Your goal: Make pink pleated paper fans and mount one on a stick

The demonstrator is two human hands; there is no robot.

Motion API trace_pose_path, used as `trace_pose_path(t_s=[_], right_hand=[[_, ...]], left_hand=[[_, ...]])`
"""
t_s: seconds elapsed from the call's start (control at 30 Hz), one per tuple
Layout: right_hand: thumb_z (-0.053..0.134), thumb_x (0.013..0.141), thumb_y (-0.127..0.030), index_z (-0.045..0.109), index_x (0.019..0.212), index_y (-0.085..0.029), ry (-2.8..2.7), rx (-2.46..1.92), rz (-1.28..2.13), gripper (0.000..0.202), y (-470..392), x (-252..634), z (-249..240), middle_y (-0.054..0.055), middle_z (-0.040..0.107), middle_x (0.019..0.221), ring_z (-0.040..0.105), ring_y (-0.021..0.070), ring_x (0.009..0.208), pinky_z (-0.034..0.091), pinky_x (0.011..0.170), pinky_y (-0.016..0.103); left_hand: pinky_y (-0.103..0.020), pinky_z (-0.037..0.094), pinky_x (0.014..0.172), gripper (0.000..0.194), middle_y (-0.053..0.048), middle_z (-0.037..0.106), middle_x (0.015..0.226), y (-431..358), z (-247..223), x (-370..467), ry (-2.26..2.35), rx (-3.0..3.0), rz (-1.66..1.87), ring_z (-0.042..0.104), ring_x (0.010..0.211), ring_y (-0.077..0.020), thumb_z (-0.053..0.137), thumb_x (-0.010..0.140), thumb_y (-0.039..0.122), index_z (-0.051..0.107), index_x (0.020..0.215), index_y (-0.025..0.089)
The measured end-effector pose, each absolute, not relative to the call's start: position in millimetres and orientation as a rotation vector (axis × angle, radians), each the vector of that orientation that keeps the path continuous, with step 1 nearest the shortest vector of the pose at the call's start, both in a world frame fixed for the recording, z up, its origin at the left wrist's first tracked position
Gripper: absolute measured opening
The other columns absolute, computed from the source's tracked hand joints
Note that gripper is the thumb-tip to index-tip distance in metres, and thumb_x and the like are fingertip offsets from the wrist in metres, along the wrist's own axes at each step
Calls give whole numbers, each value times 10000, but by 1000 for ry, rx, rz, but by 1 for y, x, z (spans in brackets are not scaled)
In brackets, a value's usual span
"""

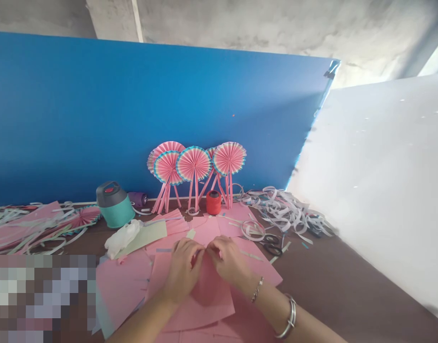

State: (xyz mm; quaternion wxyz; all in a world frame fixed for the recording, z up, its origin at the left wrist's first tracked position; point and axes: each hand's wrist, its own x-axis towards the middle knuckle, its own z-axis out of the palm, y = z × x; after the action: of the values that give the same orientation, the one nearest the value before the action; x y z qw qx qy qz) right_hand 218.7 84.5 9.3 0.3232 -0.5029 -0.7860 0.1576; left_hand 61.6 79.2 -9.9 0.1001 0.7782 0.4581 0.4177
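Observation:
A pink paper sheet (204, 309) lies in front of me on top of other pink sheets. My left hand (185, 264) and my right hand (226, 259) meet at its far edge. Both have bent fingers and thumbs pinched together on the paper, the fingertips almost touching. The exact spot they grip is partly hidden by the fingers. Right of my right hand lie black-handled scissors (272, 245) beside a loop of clear tape (253, 230). A crumpled white plastic bag (122, 238) rests on a pale green sheet (147, 239) to the left.
Several pleated pink paper fans (194, 163) on stick legs lean against the blue panel (212, 90). Before them stands a red spool (214, 203). A teal container (115, 207) sits at left, and curled white paper strips (286, 209) heap at right by the white wall (379, 190).

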Motion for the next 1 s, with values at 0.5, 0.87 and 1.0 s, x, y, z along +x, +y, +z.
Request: trace_pose_path(t_s=[0.5,0.87,1.0], right_hand=[[541,683,-2,564,646,-166,-2069,-1272,374,169,87,220,4,25,614,676,511,151,662,333,632,264],[555,757,-54,592,657,-165,-2080,-1291,382,153,85,220,8,26,631,682,524,150,664,332,656,279],[555,720,-36,585,662,-164,-2069,-1270,369,144,87,220,5,24,630,689,525,149,670,335,656,275]], left_hand=[[-359,348,742,176,-8,612,736,79,-12,62,1345,2307,1192,523,748,-194,456,899,182,583,780,207],[-367,356,747,182,-12,621,748,79,-12,62,1349,2300,1202,532,747,-193,445,909,210,588,796,207],[-368,365,748,188,-16,631,755,78,-12,62,1352,2301,1209,542,754,-195,440,908,219,589,793,212]])
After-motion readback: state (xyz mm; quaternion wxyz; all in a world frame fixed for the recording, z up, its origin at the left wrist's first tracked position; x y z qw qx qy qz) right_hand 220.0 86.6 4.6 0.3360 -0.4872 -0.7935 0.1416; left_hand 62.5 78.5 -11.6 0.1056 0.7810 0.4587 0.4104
